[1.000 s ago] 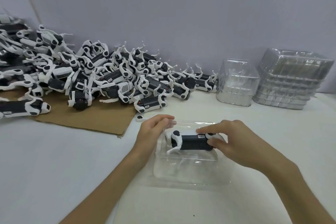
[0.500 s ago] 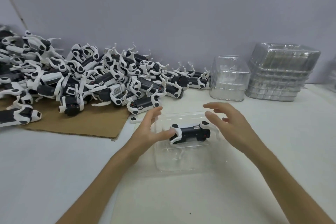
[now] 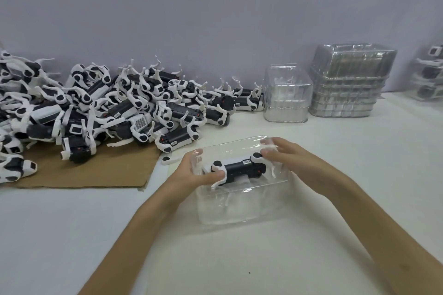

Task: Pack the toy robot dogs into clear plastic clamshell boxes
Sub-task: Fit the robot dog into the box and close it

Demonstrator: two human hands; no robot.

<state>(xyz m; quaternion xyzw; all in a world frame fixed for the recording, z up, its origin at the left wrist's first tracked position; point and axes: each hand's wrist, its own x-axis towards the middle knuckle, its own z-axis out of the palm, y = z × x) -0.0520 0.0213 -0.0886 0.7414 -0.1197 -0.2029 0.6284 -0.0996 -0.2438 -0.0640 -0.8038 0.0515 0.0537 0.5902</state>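
I hold the clear box with both hands, one at each end, so that it does not slide on the white table while I close it. My left hand pinches the left end: the thumb lies in front and the fingers show through the plastic behind it. My right hand grips the right end in the same way, with its fingers curled over the far edge and blurred by the plastic. The two hands are apart, with the whole box between them.

The toy dog lies on its side inside the box, between my hands, with its black body along the long side and its white legs folded towards me. I think it lies this way because the box is shallow. The lid stands tilted over the dog and is not pressed down yet, so I judge that this box is almost packed but not closed. Only one dog is in it.

On the left, a big pile of loose dogs waits, partly on a sheet of cardboard. Behind, near the wall, two stacks of empty boxes stand just beside each other. At the far right edge are some boxes that seem to have dogs inside, but they are too blurred to be sure.
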